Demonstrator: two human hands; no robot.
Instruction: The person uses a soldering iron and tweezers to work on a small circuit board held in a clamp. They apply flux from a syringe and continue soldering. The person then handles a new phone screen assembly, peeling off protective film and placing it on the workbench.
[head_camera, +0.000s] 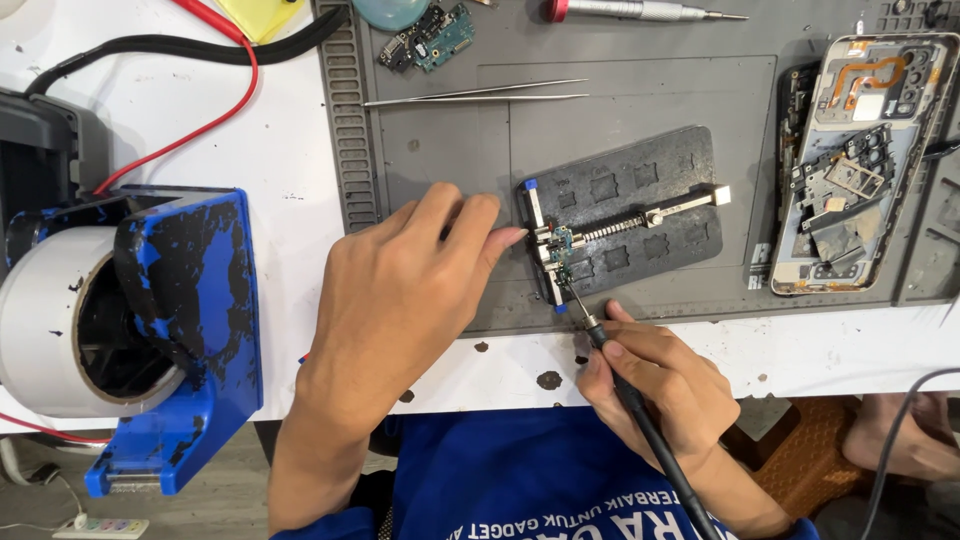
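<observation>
- Blue shirt cloth (500, 480) shows at the bottom, closest to the camera, under the two arms.
- Just above it, the right hand (655, 385) is curled tight around a thin black soldering iron (640, 420). The black cord of the iron runs down past the wrist.
- Its metal tip (572, 298) points up and touches a tiny green circuit board (558, 245).
- That little board sits clamped in a dark holder plate (650, 190) with a silver spring bar (640, 217) across it. The holder lies in the middle of a grey work mat (440, 150).
- On the other side, the left hand (400, 300) lies flat on the mat edge with fingers close together. One fingertip (505, 238) reaches right beside the small board. I cannot tell if it grips anything.
- A big roll of white tape (45, 320) sits in a blue and black tape stand (200, 330) at the left, on the white table (250, 150).
- A red wire (215, 115) and a thick black cable (180, 48) cross the table behind it.
- Silver tweezers (475, 95) rest on the mat, well above the hands.
- Another green board piece (430, 40) lies at the top of the mat, and a silver screwdriver (640, 10) lies near it.
- An opened phone (860, 160) with its insides showing lies at the right, apart from the holder.
</observation>
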